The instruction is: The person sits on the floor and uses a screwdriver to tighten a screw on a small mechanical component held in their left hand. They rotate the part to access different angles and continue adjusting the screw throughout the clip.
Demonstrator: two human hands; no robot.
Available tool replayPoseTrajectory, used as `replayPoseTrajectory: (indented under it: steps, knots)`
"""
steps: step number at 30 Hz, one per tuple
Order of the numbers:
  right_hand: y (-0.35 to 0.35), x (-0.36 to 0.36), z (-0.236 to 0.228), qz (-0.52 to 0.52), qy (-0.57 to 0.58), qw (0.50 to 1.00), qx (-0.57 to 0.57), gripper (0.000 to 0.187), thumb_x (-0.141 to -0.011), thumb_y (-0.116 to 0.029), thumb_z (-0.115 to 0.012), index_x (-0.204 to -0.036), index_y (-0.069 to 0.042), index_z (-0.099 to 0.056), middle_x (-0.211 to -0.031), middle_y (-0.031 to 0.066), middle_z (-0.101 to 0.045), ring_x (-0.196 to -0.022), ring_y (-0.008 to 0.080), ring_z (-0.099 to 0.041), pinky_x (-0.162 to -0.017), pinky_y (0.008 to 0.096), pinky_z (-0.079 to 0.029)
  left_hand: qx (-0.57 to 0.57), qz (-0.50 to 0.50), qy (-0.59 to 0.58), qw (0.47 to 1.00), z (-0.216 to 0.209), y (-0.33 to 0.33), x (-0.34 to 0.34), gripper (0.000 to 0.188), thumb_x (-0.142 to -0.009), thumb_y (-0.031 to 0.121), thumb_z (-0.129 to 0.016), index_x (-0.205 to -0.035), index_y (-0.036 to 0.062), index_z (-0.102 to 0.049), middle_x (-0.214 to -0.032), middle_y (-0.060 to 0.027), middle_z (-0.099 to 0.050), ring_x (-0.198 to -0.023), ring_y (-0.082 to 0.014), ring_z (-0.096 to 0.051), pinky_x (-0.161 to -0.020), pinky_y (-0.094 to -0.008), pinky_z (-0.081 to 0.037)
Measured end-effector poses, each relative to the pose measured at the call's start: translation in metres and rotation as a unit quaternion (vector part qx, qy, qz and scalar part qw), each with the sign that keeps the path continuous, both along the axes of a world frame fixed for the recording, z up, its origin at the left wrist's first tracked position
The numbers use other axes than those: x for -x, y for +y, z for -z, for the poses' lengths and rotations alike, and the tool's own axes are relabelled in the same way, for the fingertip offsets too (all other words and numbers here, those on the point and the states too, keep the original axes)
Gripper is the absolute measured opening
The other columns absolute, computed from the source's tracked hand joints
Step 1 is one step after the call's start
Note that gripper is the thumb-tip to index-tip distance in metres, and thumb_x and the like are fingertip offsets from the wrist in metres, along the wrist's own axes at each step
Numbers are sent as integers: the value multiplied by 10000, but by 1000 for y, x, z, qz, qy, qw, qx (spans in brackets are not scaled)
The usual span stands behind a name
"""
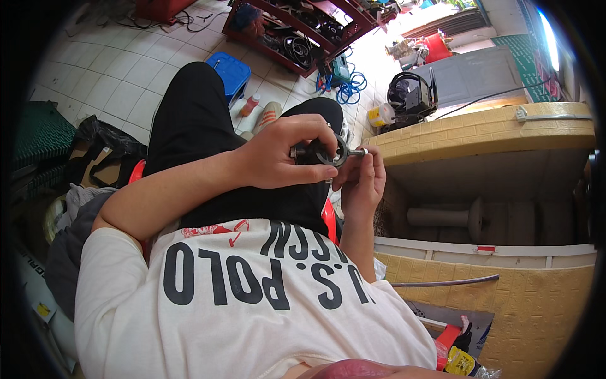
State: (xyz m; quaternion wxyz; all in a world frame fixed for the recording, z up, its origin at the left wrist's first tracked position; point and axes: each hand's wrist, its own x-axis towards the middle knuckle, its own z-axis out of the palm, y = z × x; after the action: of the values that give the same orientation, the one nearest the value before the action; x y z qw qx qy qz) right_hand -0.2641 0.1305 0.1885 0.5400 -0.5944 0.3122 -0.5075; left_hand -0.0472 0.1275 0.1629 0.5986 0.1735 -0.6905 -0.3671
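Note:
A dark metal part with a round ring (pixel 342 151) is held up over my lap, above the right knee. My left hand (pixel 284 153) is closed around its left side, thumb below and fingers over the top. From the ring's right side juts a short metal rod (pixel 357 152). My right hand (pixel 365 180) pinches near the end of that rod with thumb and fingertips. My left fingers hide some of the part's body, so its exact kind cannot be made out.
A blue stool (pixel 231 76) and a bottle (pixel 250 105) stand on the tiled floor ahead. Farther off is a red metal rack (pixel 278 45) beside a coiled blue hose (pixel 352 90). To my right runs a yellow brick-patterned ledge (pixel 467 131) over an open recess.

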Motion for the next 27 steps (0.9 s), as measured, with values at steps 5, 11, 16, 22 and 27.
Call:
replayPoseTrajectory:
  steps: [5, 11, 16, 22, 27]
  knots:
    - [-1, -1, 1, -11, 0, 1000, -5, 239, -1109, -266, -438, -1122, -47, -531, -665, 85, -567, -532, 163, -550, -559, 292, -497, -3, 1, 0, 1000, 1, 0, -1, 243, -826, 156, -797, -958, 46, -624, -940, -83, -598, -908, -224, -545, -828, -341, -431]
    - [-1, -1, 6, 6, 18, 999, -31, 320, -1112, -330, -418, -1100, -40, -553, -703, 90, -601, -553, 159, -572, -514, 268, -477, -23, 12, -3, 1000, 2, 0, -2, 225, -840, 128, -784, -972, 42, -623, -956, -76, -597, -934, -215, -552, -860, -337, -437]
    - [-6, 4, 26, 5, 24, 998, -63, 339, -1104, -338, -443, -1107, -23, -569, -765, 72, -625, -575, 127, -575, -513, 247, -475, -22, 4, -7, 1000, 3, -1, -2, 228, -851, 122, -779, -993, 40, -621, -974, -69, -597, -952, -202, -549, -869, -330, -436]
    - [-2, -5, 26, -5, 65, 995, -70, 150, -1058, -138, -543, -1119, -14, -600, -903, 22, -643, -597, 54, -550, -516, 214, -469, -35, 15, -3, 999, 4, -1, -3, 240, -858, 122, -778, -1008, 40, -610, -970, -59, -581, -922, -172, -553, -842, -314, -438]
    - [-1, -6, 25, -2, 68, 995, -73, 169, -1063, -162, -543, -1116, -13, -601, -880, 23, -641, -598, 55, -557, -514, 209, -463, -33, 19, 3, 999, 4, 0, -3, 232, -864, 121, -774, -1008, 42, -611, -969, -56, -577, -899, -164, -557, -822, -311, -439]
